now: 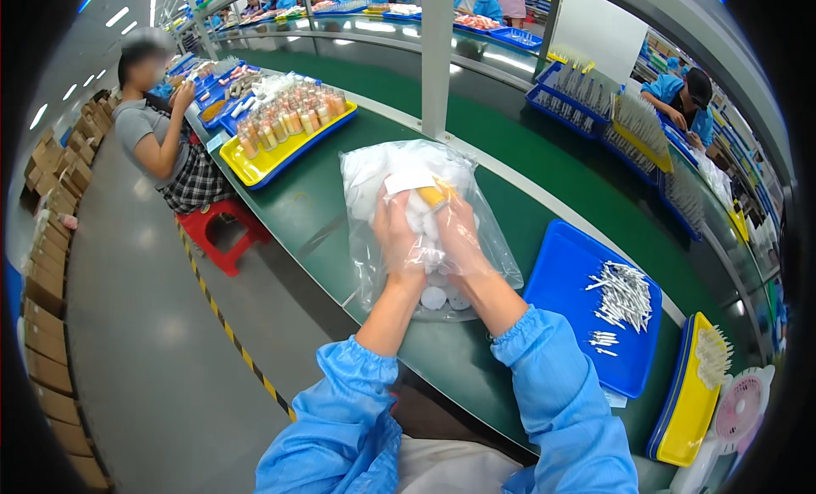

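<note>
Both my hands are inside a large clear plastic bag (486,239) of white, round, flat pieces (433,298) on the green worktop. My left hand (396,232) is curled among the white pieces; the plastic blurs what its fingers hold. Close beside it, my right hand (460,232) is closed around a small yellow-orange piece (432,195), whose kind I cannot make out. Over the fingertips lies a white rectangular slip (409,181). More white pieces lie between the palms and fill the bag's far end.
Right of the bag, a blue tray (552,324) holds slim white sticks (625,294). Beyond it are a yellow tray (680,417) and a pink-and-white fan (738,413). A yellow tray (270,164) of small bottles stands far left, near a seated person (153,128). A metal post (437,60) rises behind the bag.
</note>
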`<state>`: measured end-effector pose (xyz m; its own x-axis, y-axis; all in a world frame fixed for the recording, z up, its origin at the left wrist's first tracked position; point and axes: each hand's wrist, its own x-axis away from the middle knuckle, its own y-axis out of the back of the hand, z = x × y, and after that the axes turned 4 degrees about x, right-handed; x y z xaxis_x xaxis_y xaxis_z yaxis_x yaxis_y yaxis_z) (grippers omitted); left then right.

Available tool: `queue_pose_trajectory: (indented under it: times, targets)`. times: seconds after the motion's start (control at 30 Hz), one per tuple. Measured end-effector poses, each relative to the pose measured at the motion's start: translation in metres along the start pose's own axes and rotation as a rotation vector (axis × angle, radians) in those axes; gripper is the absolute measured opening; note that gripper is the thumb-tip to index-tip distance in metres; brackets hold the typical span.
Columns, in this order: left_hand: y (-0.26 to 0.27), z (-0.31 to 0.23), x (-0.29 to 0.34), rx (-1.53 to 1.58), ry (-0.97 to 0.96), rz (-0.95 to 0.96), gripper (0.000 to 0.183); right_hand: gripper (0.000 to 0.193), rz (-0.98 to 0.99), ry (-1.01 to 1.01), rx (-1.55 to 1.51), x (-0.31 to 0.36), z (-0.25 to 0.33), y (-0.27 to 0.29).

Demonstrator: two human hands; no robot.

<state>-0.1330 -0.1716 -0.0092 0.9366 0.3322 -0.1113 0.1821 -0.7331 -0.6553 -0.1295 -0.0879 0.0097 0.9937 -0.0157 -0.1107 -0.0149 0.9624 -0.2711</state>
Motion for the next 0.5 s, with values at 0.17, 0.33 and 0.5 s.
queue_pose_trajectory:
  times: [0.17,0.33,0.5]
  targets:
    - [-0.009,-0.001,0.024,0.166,0.063,0.040,0.043,0.046,-0.005,0.050,0.079,0.012,0.006,0.013]
    - [-0.022,-0.007,-0.005,0.125,0.095,-0.014,0.043,0.039,0.031,0.001,0.008,-0.005,0.034,-0.002]
    - [-0.035,-0.016,-0.043,0.034,0.087,0.080,0.046,0.038,0.007,-0.048,-0.055,-0.039,0.046,-0.011]
